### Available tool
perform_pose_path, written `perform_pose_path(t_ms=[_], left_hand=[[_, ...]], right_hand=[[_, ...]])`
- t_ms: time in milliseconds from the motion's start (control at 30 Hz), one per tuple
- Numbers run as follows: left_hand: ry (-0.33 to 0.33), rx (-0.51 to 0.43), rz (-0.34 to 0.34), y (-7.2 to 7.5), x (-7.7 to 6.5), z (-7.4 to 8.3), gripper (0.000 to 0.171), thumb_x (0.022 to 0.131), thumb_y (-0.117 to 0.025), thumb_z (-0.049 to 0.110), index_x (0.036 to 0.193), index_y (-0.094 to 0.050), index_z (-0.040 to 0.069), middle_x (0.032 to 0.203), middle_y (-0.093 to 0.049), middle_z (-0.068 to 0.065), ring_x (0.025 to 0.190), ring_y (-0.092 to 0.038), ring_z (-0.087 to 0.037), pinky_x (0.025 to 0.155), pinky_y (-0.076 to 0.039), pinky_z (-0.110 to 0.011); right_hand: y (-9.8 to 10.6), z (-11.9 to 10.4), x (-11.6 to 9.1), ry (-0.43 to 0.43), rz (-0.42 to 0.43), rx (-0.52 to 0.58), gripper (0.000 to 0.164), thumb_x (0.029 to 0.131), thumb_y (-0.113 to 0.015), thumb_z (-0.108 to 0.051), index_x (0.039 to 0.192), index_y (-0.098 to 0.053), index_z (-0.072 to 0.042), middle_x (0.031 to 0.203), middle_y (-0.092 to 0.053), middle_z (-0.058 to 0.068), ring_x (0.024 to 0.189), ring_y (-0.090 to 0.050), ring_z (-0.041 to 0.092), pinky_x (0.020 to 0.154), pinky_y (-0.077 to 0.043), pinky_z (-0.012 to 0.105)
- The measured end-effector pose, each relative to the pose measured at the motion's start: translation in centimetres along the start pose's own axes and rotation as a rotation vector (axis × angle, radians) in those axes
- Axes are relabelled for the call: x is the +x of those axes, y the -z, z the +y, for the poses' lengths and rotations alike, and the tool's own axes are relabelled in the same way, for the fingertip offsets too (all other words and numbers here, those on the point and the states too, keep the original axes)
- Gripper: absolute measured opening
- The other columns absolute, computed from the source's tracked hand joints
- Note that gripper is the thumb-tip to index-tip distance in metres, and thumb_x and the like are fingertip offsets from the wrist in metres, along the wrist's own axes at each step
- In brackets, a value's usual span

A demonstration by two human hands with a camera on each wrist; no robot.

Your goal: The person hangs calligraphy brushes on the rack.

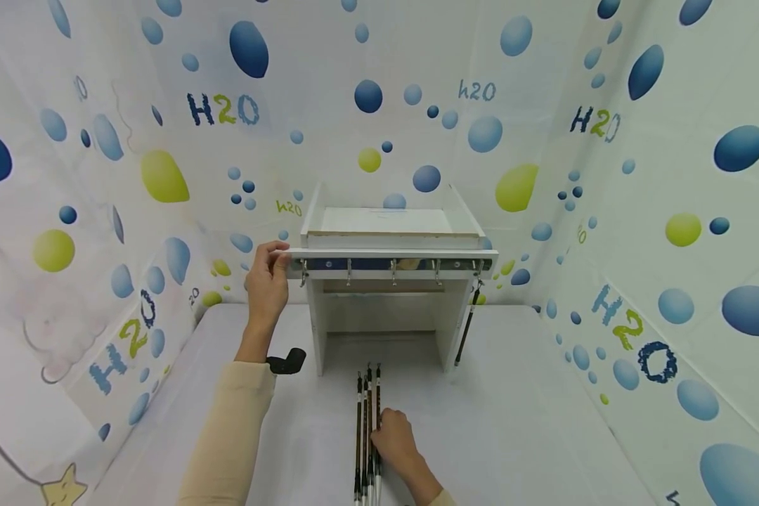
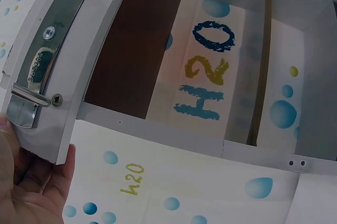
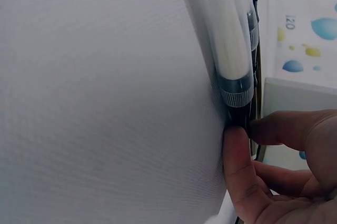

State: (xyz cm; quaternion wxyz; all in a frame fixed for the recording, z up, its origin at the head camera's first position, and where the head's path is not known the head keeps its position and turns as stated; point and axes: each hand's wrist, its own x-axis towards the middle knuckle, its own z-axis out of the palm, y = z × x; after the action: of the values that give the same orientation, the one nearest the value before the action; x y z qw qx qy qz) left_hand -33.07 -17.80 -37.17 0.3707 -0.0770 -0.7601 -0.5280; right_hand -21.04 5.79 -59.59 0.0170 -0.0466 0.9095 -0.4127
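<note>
My left hand [image 1: 268,284] grips the left end of a white board carrying a metal hook rail [image 1: 373,265], which runs along the front of a small white shelf [image 1: 318,330]. In the left wrist view its fingers [image 2: 45,182] reach behind the board's end. From the rightmost hook a dark calligraphy brush [image 1: 468,327] hangs at a slant. Several more calligraphy brushes [image 1: 358,422] lie side by side on the table. My right hand [image 1: 397,446] pinches the rightmost one; in the right wrist view a clear cap covers its pale bristles [image 3: 231,45].
The shelf stands at the back of the white-covered table [image 1: 512,422], with an open upper tray [image 1: 386,221] and an open space below. The other hooks [image 1: 393,274] carry no brush. Behind and beside it hangs a curtain [image 1: 329,84] printed with bubbles.
</note>
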Motion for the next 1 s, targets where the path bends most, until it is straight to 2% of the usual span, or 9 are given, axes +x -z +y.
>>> perform_pose_path(t_ms=[133, 333, 433, 500, 600, 667, 767, 1000], left_hand=[[0.003, 0.0, -0.006, 0.1, 0.0, 0.0, 0.03, 0.101, -0.056, 0.028, 0.122, -0.059, 0.007, 0.103, -0.07, -0.02, 0.078, -0.051, -0.006, 0.07, -0.039, -0.018], [0.009, 0.007, -0.002, 0.1, 0.1, 0.1, 0.031, 0.101, -0.056, 0.029, 0.122, -0.059, 0.007, 0.103, -0.07, -0.02, 0.077, -0.049, -0.007, 0.07, -0.038, -0.019], [0.011, 0.007, -0.002, 0.1, 0.1, 0.2, 0.031, 0.1, -0.056, 0.028, 0.122, -0.059, 0.005, 0.103, -0.07, -0.021, 0.077, -0.048, -0.007, 0.071, -0.037, -0.019], [0.011, 0.002, -0.005, 0.1, 0.1, 0.2, 0.032, 0.1, -0.057, 0.028, 0.122, -0.059, 0.005, 0.102, -0.069, -0.021, 0.077, -0.048, -0.007, 0.071, -0.037, -0.02], [0.015, -0.001, -0.011, 0.0, 0.1, 0.2, 0.032, 0.1, -0.057, 0.027, 0.122, -0.059, 0.005, 0.102, -0.069, -0.021, 0.077, -0.047, -0.008, 0.072, -0.037, -0.02], [0.019, -0.001, -0.013, -0.1, 0.0, 0.3, 0.031, 0.1, -0.057, 0.027, 0.122, -0.059, 0.005, 0.102, -0.069, -0.021, 0.077, -0.047, -0.008, 0.072, -0.037, -0.02], [0.025, -0.001, -0.017, -0.1, 0.0, 0.4, 0.032, 0.1, -0.057, 0.028, 0.122, -0.059, 0.006, 0.104, -0.069, -0.021, 0.079, -0.048, -0.009, 0.073, -0.038, -0.021], [0.03, -0.008, -0.016, 0.0, 0.0, 0.3, 0.032, 0.1, -0.056, 0.029, 0.122, -0.059, 0.006, 0.103, -0.069, -0.022, 0.077, -0.047, -0.008, 0.071, -0.037, -0.02]], right_hand=[[0.0, -0.2, 0.1, -0.019, -0.01, 0.012, 0.006, 0.075, -0.059, 0.009, 0.077, -0.059, 0.003, 0.064, -0.046, 0.001, 0.051, -0.039, 0.01, 0.042, -0.031, 0.018], [0.0, -0.2, 0.4, -0.03, 0.002, 0.003, 0.026, 0.074, -0.061, 0.008, 0.069, -0.044, -0.01, 0.06, -0.036, -0.003, 0.049, -0.032, 0.009, 0.041, -0.026, 0.019], [0.0, -0.2, 0.3, -0.031, 0.025, 0.0, 0.021, 0.072, -0.064, 0.007, 0.07, -0.048, -0.006, 0.061, -0.042, 0.0, 0.05, -0.035, 0.01, 0.042, -0.027, 0.02], [0.0, -0.1, 0.2, -0.037, 0.037, 0.003, 0.012, 0.072, -0.067, 0.005, 0.076, -0.056, 0.002, 0.066, -0.052, 0.005, 0.053, -0.041, 0.012, 0.043, -0.033, 0.022], [0.2, -0.1, 0.0, -0.048, 0.043, 0.014, 0.02, 0.073, -0.071, 0.003, 0.09, -0.063, 0.011, 0.075, -0.062, 0.014, 0.057, -0.049, 0.014, 0.046, -0.041, 0.026], [0.4, 0.0, 0.0, -0.056, 0.037, 0.017, 0.028, 0.074, -0.072, 0.002, 0.098, -0.063, 0.014, 0.079, -0.064, 0.014, 0.059, -0.051, 0.015, 0.049, -0.044, 0.026], [0.8, 0.0, -0.1, -0.056, 0.033, 0.023, 0.032, 0.076, -0.071, 0.002, 0.104, -0.063, 0.015, 0.075, -0.062, 0.01, 0.056, -0.05, 0.013, 0.047, -0.042, 0.025], [2.7, -0.6, -0.2, -0.005, 0.077, 0.043, 0.036, 0.077, -0.067, 0.001, 0.109, -0.062, 0.017, 0.074, -0.065, 0.009, 0.057, -0.052, 0.012, 0.048, -0.043, 0.025]])
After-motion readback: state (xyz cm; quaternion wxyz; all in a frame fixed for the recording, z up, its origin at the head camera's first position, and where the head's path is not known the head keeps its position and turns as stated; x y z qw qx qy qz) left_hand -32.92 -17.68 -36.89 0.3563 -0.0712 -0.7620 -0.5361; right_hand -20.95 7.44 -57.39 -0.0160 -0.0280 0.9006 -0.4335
